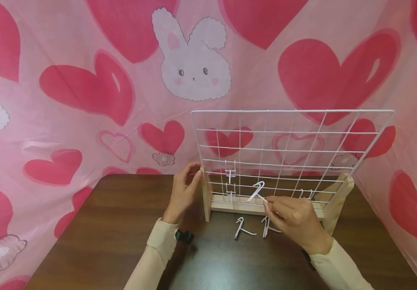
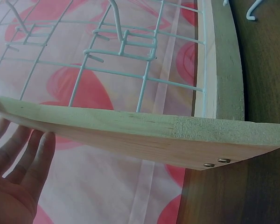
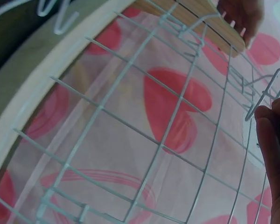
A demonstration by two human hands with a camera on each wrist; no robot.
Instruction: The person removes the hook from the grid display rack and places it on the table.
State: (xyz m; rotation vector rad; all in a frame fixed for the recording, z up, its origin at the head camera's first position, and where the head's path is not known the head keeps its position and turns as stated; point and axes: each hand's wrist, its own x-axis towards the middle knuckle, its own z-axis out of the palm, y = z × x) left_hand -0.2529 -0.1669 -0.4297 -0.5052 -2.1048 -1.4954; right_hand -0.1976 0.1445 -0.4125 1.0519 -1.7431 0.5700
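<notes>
The right hand [image 1: 297, 219] pinches a white hook [image 1: 257, 191] just on the near side of the wire grid [image 1: 295, 110]. The left hand [image 1: 184, 187] grips the grid's left wooden end [image 1: 206, 197]. Two loose hooks [image 1: 238, 228] lie nearer on the bench [image 1: 121, 217], the right one partly covered by the right hand. Mounted hooks [image 1: 231, 173] occupy the grid's lower left and right; a heart-print cloth [image 1: 85, 133] hangs on the far side.

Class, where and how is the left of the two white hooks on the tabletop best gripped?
I'd probably take the left hook by its straight prong, near the tip, from above right: the prong juts rightward, and the neighbouring hook sits close beyond.
</notes>
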